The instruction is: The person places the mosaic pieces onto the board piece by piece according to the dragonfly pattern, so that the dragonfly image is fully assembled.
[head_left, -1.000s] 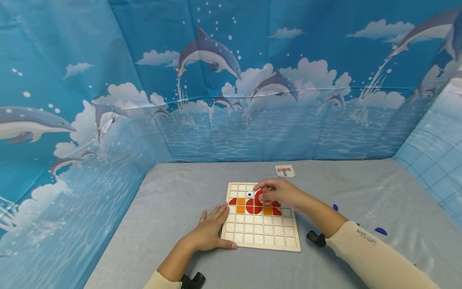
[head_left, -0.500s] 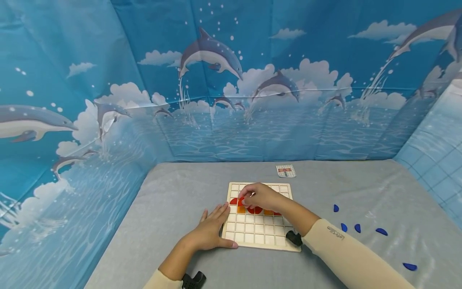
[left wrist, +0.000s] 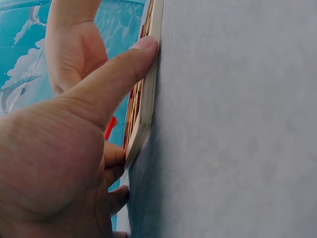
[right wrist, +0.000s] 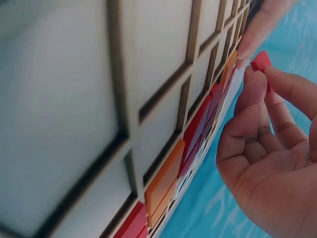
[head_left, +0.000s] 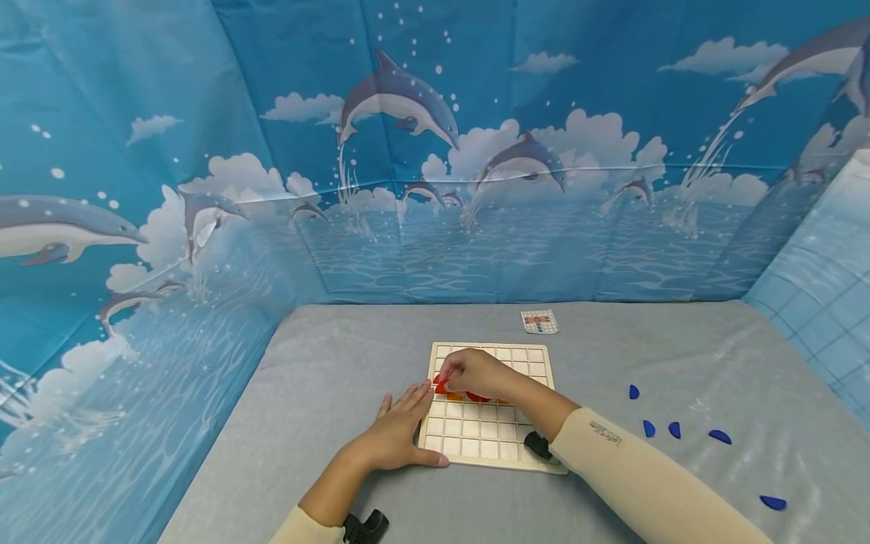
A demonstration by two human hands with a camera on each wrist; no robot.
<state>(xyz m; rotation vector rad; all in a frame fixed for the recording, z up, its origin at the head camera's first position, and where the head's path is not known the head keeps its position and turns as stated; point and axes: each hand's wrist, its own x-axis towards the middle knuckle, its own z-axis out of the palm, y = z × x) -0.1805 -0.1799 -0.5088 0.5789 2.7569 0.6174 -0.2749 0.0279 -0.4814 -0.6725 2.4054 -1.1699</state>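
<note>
A wooden grid board (head_left: 469, 434) lies on the grey-covered table. My left hand (head_left: 390, 440) rests beside its left edge with the fingers spread; in the left wrist view the thumb (left wrist: 131, 62) presses the board's near edge. Over the board's left side, my right hand (head_left: 479, 374) pinches a small red tile (right wrist: 261, 60) between thumb and fingertips, held off the grid. The tile's full outline is partly hidden. Below the hand, an orange square tile (right wrist: 166, 181) and red tiles (right wrist: 195, 131) sit in the grid cells. The hand covers part of this row in the head view.
Several blue half-round pieces (head_left: 674, 430) lie on the table to the right. A small card (head_left: 539, 321) with a printed grid picture lies behind the board. A curtain (head_left: 435, 249) printed with dolphins stands at the table's back and sides.
My right hand has moved left across the board with the red tile, from near the white eye piece to the row's left end. The left hand stays in place.
</note>
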